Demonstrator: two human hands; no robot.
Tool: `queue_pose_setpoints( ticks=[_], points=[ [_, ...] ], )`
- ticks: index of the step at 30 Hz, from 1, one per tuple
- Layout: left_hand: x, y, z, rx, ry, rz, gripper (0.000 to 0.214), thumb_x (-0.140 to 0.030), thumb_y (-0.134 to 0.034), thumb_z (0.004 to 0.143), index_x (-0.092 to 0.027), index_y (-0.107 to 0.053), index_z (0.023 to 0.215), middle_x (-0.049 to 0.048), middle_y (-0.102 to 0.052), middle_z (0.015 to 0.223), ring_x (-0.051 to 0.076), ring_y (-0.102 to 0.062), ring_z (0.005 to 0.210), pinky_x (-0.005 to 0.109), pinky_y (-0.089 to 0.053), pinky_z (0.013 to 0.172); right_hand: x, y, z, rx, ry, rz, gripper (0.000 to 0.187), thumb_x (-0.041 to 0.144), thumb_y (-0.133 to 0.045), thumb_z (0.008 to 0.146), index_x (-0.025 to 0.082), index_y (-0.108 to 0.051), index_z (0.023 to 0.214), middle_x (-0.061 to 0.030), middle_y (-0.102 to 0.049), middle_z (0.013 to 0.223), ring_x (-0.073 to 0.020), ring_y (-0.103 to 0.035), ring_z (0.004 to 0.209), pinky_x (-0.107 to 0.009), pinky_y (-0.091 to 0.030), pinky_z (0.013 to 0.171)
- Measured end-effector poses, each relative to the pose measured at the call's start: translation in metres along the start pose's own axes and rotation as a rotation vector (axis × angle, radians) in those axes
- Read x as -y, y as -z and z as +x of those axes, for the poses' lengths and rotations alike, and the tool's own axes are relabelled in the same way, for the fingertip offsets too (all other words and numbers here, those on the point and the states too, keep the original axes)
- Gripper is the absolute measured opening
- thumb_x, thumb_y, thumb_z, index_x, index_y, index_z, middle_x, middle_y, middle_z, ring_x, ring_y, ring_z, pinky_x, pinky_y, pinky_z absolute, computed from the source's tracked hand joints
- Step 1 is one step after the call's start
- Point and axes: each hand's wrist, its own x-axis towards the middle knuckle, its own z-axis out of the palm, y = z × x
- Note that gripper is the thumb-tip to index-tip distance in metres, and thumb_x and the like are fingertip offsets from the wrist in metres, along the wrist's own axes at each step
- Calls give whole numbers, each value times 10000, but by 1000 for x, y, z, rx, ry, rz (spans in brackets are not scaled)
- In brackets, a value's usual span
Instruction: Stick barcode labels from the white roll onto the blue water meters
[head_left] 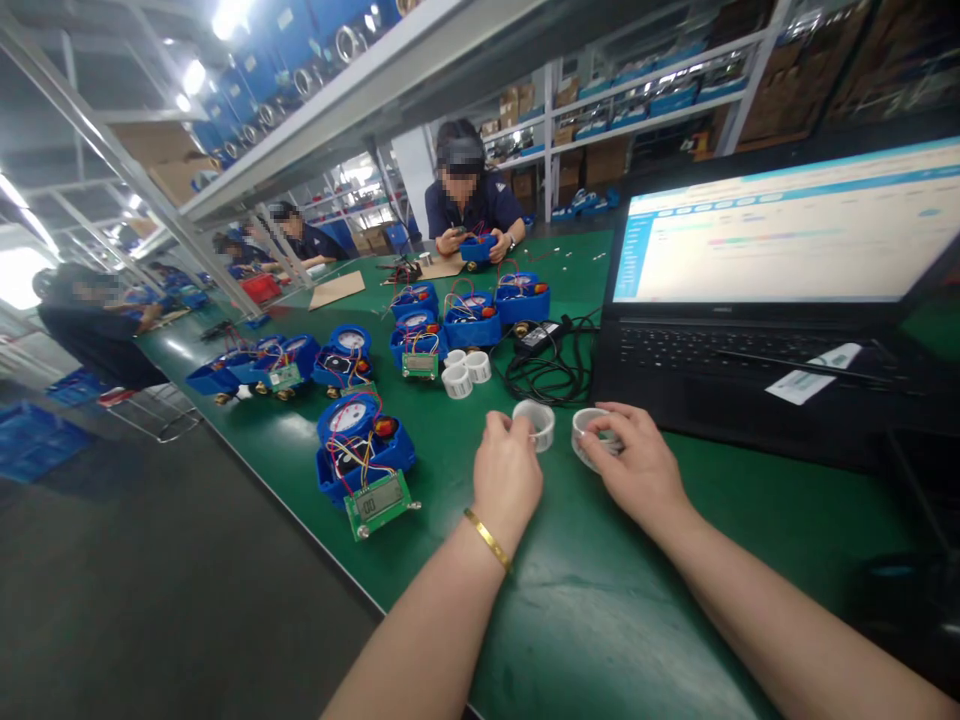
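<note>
My left hand [508, 465], with a gold bracelet [486, 538] at the wrist, grips the near side of a white ring [541, 428] between thumb and fingers. To its right, my right hand [636, 462] pinches the wall of a second white ring [583, 440]. Both rings are low over the green table, apart from each other; whether they touch it I cannot tell. Beyond them stand several smaller white rings with printed marks [457, 380]. Left of my hands sits a blue meter housing [405, 445] with coloured wires and a green display board [380, 503].
A black laptop [675, 345] with a lit screen stands at the right, a paper strip [814, 375] on its keyboard. Coiled black cable [551, 380] lies beside it. Several blue meters [472, 318] fill the table's middle. Across it, a person [472, 195] holds a blue housing.
</note>
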Motion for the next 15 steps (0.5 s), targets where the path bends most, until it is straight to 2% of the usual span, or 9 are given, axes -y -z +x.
queue_pose_setpoints(
  ticks=[3, 6, 11, 15],
  points=[
    [-14, 1, -13, 53, -84, -44, 206, -160, -434, 875, -225, -562, 1021, 58, -526, 1017, 185, -573, 847, 272, -486, 734, 2, 0, -1, -56, 23, -13, 260, 452, -529, 761, 218, -628, 818, -89, -541, 1074, -244, -531, 1044, -413, -417, 892],
    [-16, 1, -13, 40, -114, -133, 322, -130, -435, 857, -228, -480, 1161, 64, -523, 1072, 195, -568, 923, 283, -485, 784, 4, 1, 0, -102, 40, -36, 281, 435, -533, 749, 211, -627, 892, -106, -529, 1107, -256, -504, 1096, -432, -399, 933],
    [-4, -1, -4, -39, -54, -236, 282, -102, -413, 839, -200, -497, 1089, 71, -554, 1031, 196, -562, 929, 304, -470, 837, 6, 1, 1, -92, 26, -39, 277, 427, -534, 742, 216, -641, 886, -106, -535, 1107, -266, -517, 1081, -452, -398, 938],
    [1, -6, 0, -72, -16, -254, 274, -65, -391, 826, -176, -491, 1055, 66, -581, 997, 171, -570, 936, 269, -471, 836, 6, 1, 0, -100, 30, -21, 271, 421, -531, 746, 217, -649, 879, -105, -535, 1105, -265, -523, 1073, -451, -403, 933]
  ],
)
